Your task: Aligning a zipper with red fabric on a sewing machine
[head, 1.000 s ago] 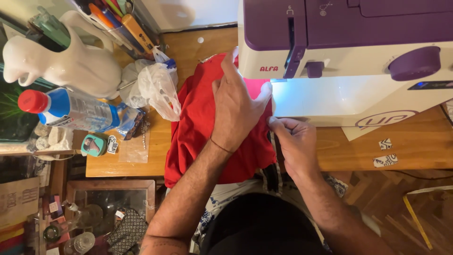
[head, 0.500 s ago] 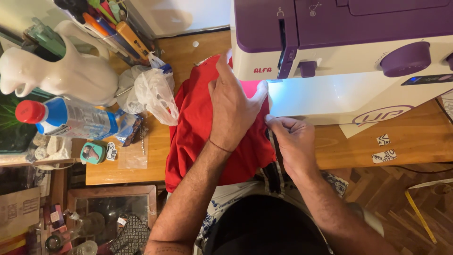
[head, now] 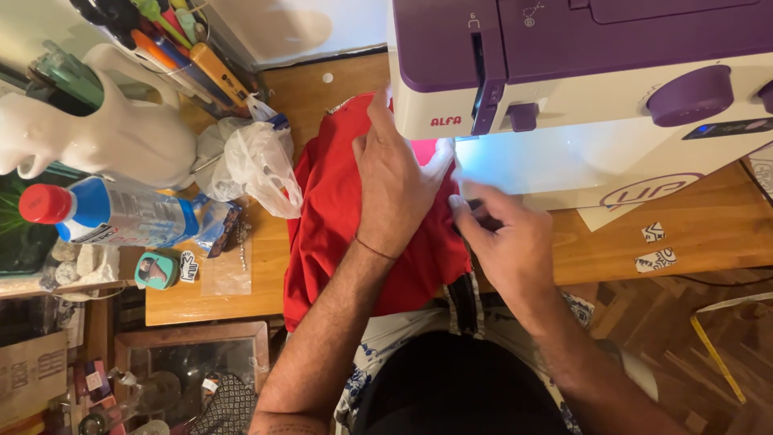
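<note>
A red fabric (head: 330, 217) lies on the wooden table (head: 233, 298) and runs under the white and purple sewing machine (head: 580, 89). My left hand (head: 394, 185) rests flat on the fabric with fingers spread, its fingertips reaching under the machine's head. My right hand (head: 503, 242) sits at the fabric's right edge, just below the lit area of the machine, with its fingers pinched together on the cloth edge. A black striped strip (head: 465, 304) hangs off the table below the fabric.
Left of the fabric are a crumpled plastic bag (head: 258, 165), a plastic bottle with a red cap (head: 113, 213), a white ceramic jug (head: 105, 133) and a holder of pens (head: 173, 40). Small printed patches (head: 656, 246) lie on the table at right.
The view has shifted slightly left. My right hand has moved a little up and closed its fingers at the fabric edge. My left hand stays flat on the fabric.
</note>
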